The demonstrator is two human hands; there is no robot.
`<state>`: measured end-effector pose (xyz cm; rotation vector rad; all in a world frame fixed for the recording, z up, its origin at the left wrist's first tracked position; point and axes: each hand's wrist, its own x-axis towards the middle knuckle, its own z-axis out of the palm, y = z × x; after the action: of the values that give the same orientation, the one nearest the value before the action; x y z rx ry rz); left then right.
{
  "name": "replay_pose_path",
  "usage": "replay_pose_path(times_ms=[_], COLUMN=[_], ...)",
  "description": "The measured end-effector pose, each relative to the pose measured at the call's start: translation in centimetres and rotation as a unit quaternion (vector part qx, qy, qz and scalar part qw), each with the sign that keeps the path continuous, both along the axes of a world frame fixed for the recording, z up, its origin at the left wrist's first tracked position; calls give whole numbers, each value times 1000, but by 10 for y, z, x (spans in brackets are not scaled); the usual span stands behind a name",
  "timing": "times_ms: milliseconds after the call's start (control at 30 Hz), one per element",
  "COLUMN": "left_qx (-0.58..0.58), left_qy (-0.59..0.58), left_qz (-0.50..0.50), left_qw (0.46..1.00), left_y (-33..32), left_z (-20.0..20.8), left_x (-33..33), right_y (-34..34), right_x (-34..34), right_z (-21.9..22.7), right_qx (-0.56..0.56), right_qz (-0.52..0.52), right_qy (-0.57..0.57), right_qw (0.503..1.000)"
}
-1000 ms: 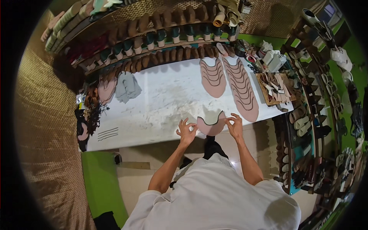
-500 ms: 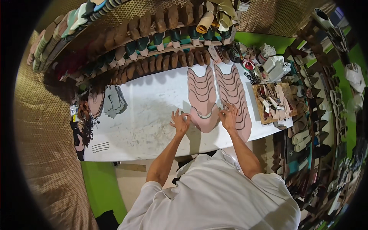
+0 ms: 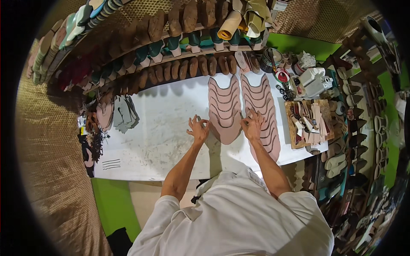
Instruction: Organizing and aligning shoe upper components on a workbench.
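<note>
Two rows of overlapping pink U-shaped shoe upper pieces with dark edges lie on the white tabletop [image 3: 162, 128]. The nearest pink upper piece [image 3: 226, 133] of the left row overlaps the one behind it, rounded end toward me. My left hand [image 3: 199, 129] pinches its left edge between thumb and index finger, the other fingers spread. At its right edge, my right hand [image 3: 252, 124] is closed in a similar pinch, held over the right row [image 3: 267, 128] and covering part of it. Fingertips hide the exact grip points.
Behind the table, racks hold brown shoe lasts [image 3: 190, 19] and green ones [image 3: 175, 45]. Grey cut pieces [image 3: 125, 113] lie at the left. To the right stand a board of leather scraps [image 3: 309, 119], a can [image 3: 271, 59] and a shoe rack [image 3: 348, 111].
Both hands have moved slightly away from me with the pink upper piece. The pale gap between it and the row has closed, and it now lies lined up with the others.
</note>
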<state>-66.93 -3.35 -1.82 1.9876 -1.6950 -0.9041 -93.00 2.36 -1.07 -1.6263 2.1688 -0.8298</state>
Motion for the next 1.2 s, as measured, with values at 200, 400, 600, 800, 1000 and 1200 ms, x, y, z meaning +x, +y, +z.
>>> replay_pose_path(times_ms=[200,400,600,800,1000,1200], left_qx=[4,8,3,-52,-83,-79], left_qy=[-6,-7,-40,-54,-41,-47], left_qz=[5,5,43,101,165,274], left_qw=[1000,1000,998,992,982,957], left_y=[-7,-9,-2,38,94,160], left_z=[-11,-17,-16,-24,-21,-9], left_x=[2,-2,2,48,126,225], right_y=[-5,-6,-3,4,10,33], right_x=[0,1,5,42,121,230], right_z=[-1,3,12,29,25,12], right_qx=[33,34,-24,-31,-19,8], right_qz=[2,10,-10,10,102,230], right_qy=[-3,8,9,42,21,-28], right_qw=[999,999,1000,999,994,973])
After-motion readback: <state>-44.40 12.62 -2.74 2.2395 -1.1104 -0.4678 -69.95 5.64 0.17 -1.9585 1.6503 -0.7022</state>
